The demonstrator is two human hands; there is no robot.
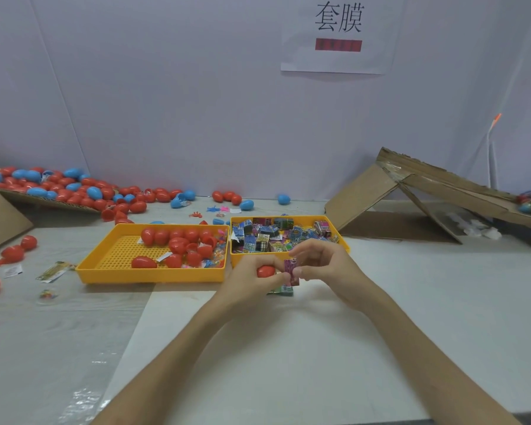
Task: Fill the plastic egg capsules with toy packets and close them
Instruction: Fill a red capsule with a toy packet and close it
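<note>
Egg tray [153, 276] beside packet tray [301, 218] — left fingers [252, 265] grip red egg [265, 271], right fingers [307, 273] pinch packet [291, 268]

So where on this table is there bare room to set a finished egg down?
Bare: the table in front of both yellow trays, around the forearms, and the stretch right of the packet tray up to the cardboard box. Crowded: the back left, strewn with egg capsules, and left of the egg tray.

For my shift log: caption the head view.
Packing bench: left hand grips a red egg capsule; right hand pinches a pink packet.
</note>
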